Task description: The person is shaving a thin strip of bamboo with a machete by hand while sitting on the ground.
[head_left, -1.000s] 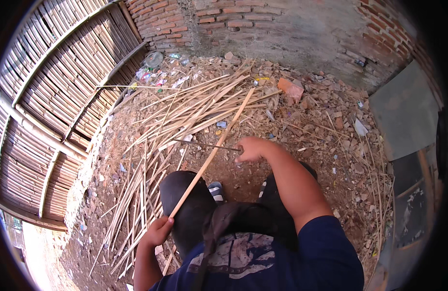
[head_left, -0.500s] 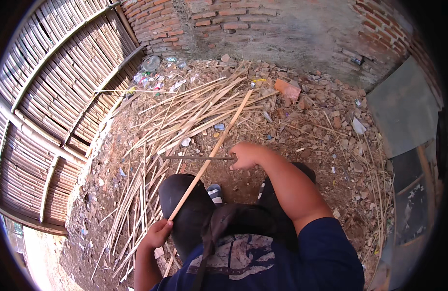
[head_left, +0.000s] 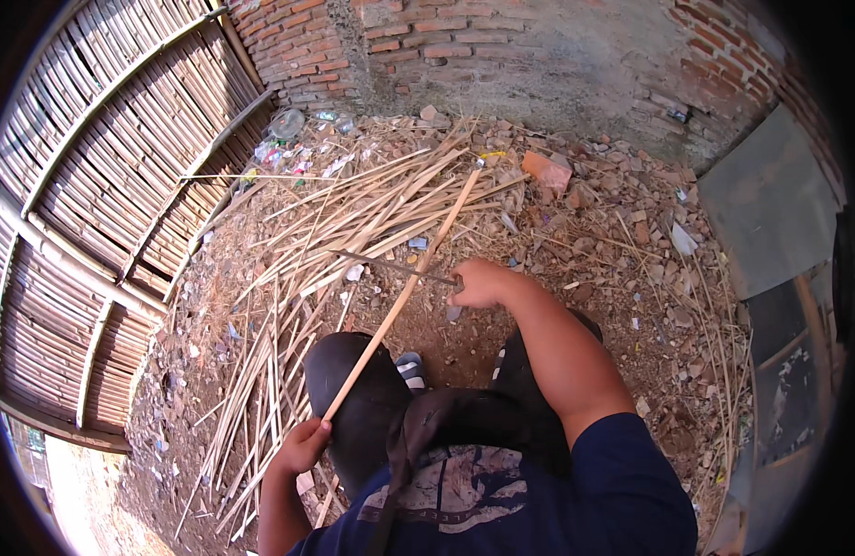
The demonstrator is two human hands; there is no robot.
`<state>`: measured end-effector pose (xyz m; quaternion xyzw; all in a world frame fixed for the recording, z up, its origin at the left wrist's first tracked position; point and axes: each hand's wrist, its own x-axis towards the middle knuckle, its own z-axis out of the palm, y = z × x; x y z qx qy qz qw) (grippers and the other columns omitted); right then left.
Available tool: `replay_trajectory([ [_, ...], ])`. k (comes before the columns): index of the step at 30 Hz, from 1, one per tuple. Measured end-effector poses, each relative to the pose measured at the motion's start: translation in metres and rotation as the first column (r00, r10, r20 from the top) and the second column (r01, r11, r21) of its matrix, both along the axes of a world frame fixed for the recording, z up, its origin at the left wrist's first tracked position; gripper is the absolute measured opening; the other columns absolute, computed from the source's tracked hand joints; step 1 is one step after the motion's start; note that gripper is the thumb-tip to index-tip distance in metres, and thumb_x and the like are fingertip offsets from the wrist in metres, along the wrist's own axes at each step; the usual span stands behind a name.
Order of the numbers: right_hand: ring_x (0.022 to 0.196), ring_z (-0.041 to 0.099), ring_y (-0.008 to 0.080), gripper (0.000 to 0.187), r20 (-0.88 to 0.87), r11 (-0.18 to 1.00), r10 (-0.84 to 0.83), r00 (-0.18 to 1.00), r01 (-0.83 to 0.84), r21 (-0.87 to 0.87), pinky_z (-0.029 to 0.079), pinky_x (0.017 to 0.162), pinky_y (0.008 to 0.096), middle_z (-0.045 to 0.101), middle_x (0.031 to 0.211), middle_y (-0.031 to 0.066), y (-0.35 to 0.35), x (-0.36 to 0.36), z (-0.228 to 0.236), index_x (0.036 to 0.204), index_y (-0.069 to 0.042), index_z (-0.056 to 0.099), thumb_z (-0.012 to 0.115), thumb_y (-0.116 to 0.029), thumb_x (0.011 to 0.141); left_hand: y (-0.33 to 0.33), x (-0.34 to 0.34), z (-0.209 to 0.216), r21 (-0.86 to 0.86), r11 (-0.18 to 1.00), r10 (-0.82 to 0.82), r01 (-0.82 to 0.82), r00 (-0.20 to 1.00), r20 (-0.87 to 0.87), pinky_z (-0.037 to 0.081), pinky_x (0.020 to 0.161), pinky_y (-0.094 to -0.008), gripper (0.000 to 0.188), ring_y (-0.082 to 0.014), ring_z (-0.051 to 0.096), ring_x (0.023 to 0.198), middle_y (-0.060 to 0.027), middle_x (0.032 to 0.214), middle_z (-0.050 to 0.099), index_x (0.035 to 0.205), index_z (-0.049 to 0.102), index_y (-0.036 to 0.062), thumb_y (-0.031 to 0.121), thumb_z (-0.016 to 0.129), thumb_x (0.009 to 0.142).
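Tan strip slants from the left hand at its near end, past the left knee, and up to the right toward the pile; the left thumb and fingers pinch that end. Right hand lies to the right of the strip, apart from it, fingers curled around the near end of a thin dark blade, the grip itself hidden. Blade points left and crosses the strip beyond its midpoint, tip past the strip's left side; contact between the two: cannot tell.
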<state>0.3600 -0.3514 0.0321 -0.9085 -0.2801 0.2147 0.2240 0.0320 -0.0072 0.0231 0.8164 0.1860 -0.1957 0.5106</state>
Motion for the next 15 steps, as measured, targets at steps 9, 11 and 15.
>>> replay_trajectory([
  [9, 0.108, 0.066, 0.0351, 0.064, -0.109, 1.000, 0.011, 0.994, -0.011, -0.001, 0.052, 0.092, 0.0420, 0.069, 0.115, 0.0207, 0.001, 0.006, 0.001, 0.124, -0.005, 0.067, 0.079, -0.039, 0.072, 0.001, 0.001, 0.001, 0.006, 1.000, 0.008, -0.008, 1.000, -0.027, 0.042, 0.065, -0.0283, 0.045, -0.0094, 0.049, 0.072, 0.0021, 0.075, 0.056, 0.088, 0.063, 0.0029, 0.043, 0.051, 0.104],
  [11, 0.108, 0.066, 0.0350, 0.064, -0.064, 1.000, 0.011, 0.998, -0.012, -0.021, 0.052, 0.092, 0.0417, 0.069, 0.115, 0.0208, 0.000, 0.008, -0.006, 0.124, -0.004, 0.067, 0.079, -0.039, 0.072, -0.004, 0.002, 0.006, 0.007, 1.000, 0.017, -0.017, 0.999, -0.040, 0.042, 0.065, -0.0284, 0.044, -0.0094, 0.049, 0.072, 0.0021, 0.076, 0.056, 0.088, 0.063, 0.0030, 0.042, 0.052, 0.104],
  [15, 0.108, 0.066, 0.0349, 0.064, -0.015, 1.000, -0.017, 1.000, 0.017, 0.003, 0.052, 0.093, 0.0416, 0.069, 0.115, 0.0210, 0.001, 0.003, -0.005, 0.125, -0.002, 0.066, 0.079, -0.038, 0.073, -0.001, 0.000, 0.000, -0.012, 1.000, 0.027, -0.027, 0.999, -0.021, 0.040, 0.061, -0.0275, 0.043, -0.0082, 0.047, 0.067, 0.0037, 0.073, 0.054, 0.086, 0.062, 0.0042, 0.042, 0.053, 0.104],
])
